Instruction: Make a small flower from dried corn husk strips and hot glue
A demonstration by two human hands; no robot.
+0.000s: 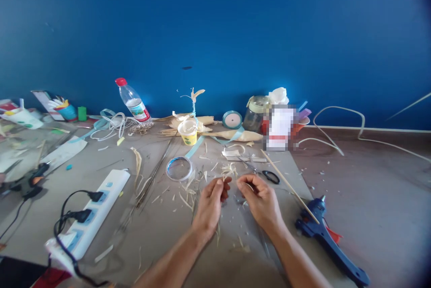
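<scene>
My left hand is closed in a pinch, with a small bunch of pale, curled husk strips showing just above its fingertips. Close by on the right, my right hand pinches thumb against forefinger; whatever lies between them is too small to make out. The two hands are apart over the grey mat. Just beyond the right hand lie scissors with black handles. A roll of tape lies flat beyond the left hand. Shredded husk bits are scattered around both hands.
A white power strip with black plugs lies left; a blue glue gun and thin stick lie right. Farther back are a yellow cup holding a wrapped stem, a leaning bottle, a ribbon spool and a jar.
</scene>
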